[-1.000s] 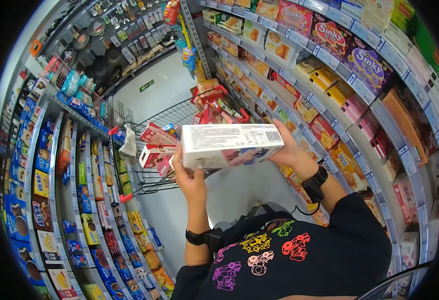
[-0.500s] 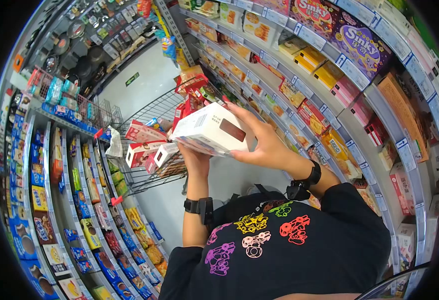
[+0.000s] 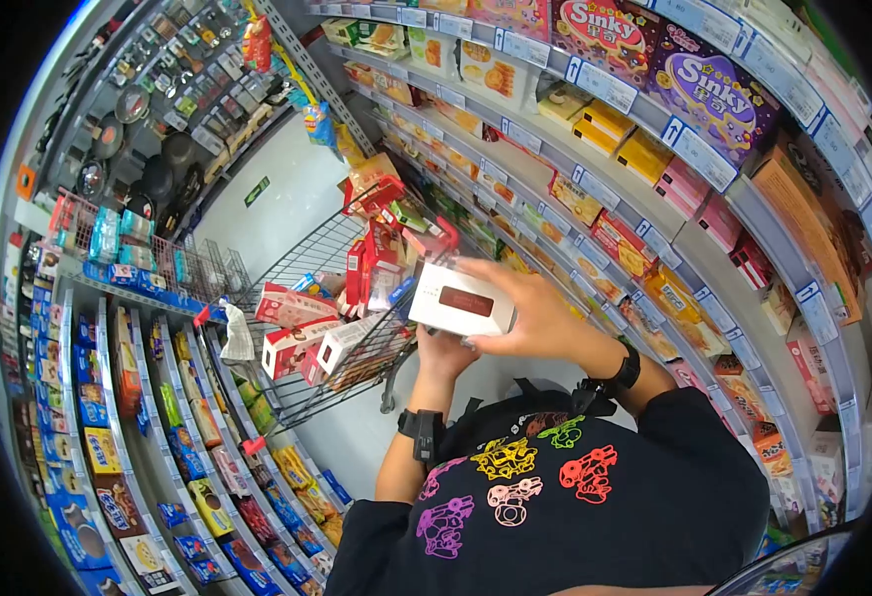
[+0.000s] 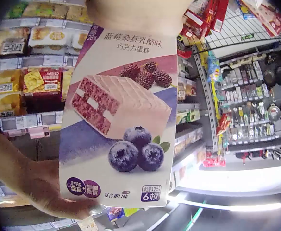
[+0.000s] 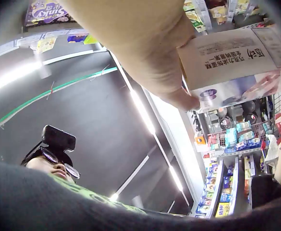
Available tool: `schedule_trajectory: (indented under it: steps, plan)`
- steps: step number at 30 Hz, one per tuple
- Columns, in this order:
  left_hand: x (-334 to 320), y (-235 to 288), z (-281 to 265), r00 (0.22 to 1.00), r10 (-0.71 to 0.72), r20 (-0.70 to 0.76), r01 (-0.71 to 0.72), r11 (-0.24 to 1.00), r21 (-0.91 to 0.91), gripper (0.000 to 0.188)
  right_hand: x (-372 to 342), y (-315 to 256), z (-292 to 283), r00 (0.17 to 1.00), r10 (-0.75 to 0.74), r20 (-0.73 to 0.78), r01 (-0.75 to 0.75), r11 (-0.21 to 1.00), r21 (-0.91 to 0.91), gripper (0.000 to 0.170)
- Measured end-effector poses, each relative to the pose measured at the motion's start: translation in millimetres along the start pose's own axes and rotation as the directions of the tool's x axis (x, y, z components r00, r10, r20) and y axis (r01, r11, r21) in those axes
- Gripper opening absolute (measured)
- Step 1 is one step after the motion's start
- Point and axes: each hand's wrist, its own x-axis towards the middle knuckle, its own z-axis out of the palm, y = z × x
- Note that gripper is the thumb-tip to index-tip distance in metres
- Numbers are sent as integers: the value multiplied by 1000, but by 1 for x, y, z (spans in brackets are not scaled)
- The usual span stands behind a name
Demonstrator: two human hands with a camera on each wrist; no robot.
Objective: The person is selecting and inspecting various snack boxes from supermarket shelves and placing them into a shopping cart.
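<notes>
A: What does the right hand (image 3: 532,314) have?

B: One end of a white chocolate cake box (image 3: 464,300). Its fingers bend over the upper edge and its thumb presses the lower one, so the hand is spread only as wide as the carton.

A: And the left hand (image 3: 442,353)?

B: It is right under the box in the head view, beneath its lower edge. The carton hides the fingers, so how far they are bent cannot be told.

A: Which way does the box face?

B: Its end, with a dark red oblong, faces the head camera. The left wrist view shows a broad face: a pink cake piece, mulberries above, blueberries below and "6枚" in a corner.

A: What comes next outward?

B: Black wrist straps (image 3: 421,429) on both arms, then the wire shopping cart (image 3: 309,260), just left of the box. Pink-and-white boxes (image 3: 297,305), a long white box (image 3: 356,343) and red packages (image 3: 381,260) lie in it.

A: Beyond that?

B: Shelves line both sides, with a purple Sinky box (image 3: 709,91) and yellow boxes (image 3: 644,156) on the right. Frying pans (image 3: 158,179) hang well apart, at the far left.
</notes>
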Motion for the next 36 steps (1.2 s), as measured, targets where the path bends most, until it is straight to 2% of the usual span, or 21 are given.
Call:
schedule_trajectory:
  steps: [4,9,11,14,15,18,19,20,22,25,26,29,30,32,33,34,35,36]
  plan:
    - [-2,-2,-12,993,-43,-111,32,994,-107,66,0,11,10,1000,23,20,-25,997,67,73]
    - [-2,5,-15,986,1,-168,-17,995,-96,64,6,21,20,1000,26,0,-26,995,95,72]
    - [-7,8,-7,963,33,-269,-68,990,-124,65,7,25,25,998,62,8,-63,992,109,72]
    - [-18,18,1,937,85,-340,-138,981,-134,64,12,30,38,992,129,17,-130,979,156,75]
    - [-16,26,-11,961,74,-265,-122,977,-172,65,15,31,42,989,149,23,-151,974,167,77]
    - [-22,51,-13,920,151,-362,-208,970,-123,67,29,27,50,986,158,58,-166,970,175,83]
    - [-28,60,-1,899,229,-374,-262,964,-39,67,36,25,52,991,113,74,-115,993,29,85]
    - [-32,69,2,886,287,-364,-297,954,32,67,44,26,57,990,114,78,-116,993,30,84]
    - [-32,95,-5,846,408,-343,-422,906,37,67,59,28,69,990,120,79,-123,992,33,83]
    - [-39,142,-1,712,663,-230,-636,748,187,66,87,29,97,983,180,44,-183,979,84,75]
    - [-47,158,10,662,727,-182,-702,687,187,63,99,28,108,980,198,30,-200,975,99,73]
    - [-50,218,-1,583,810,-67,-789,584,192,55,137,39,161,978,209,0,-202,943,266,64]
    - [-48,238,-11,598,801,-35,-778,590,214,55,149,49,181,978,209,-10,-195,925,325,63]
    - [-37,274,-39,630,776,26,-756,604,253,54,173,53,215,969,248,-3,-247,963,107,60]
    - [-26,285,-57,629,776,-50,-735,614,286,52,184,53,234,966,260,8,-260,965,16,60]
    - [-8,293,-95,679,733,-54,-694,663,280,47,194,56,254,962,272,18,-270,960,-71,61]
    - [-12,300,-94,726,669,-161,-610,734,298,45,203,62,273,963,266,37,-255,950,-182,63]
    - [-13,303,-93,760,589,-274,-514,803,302,44,209,63,290,979,200,27,-191,960,-206,59]
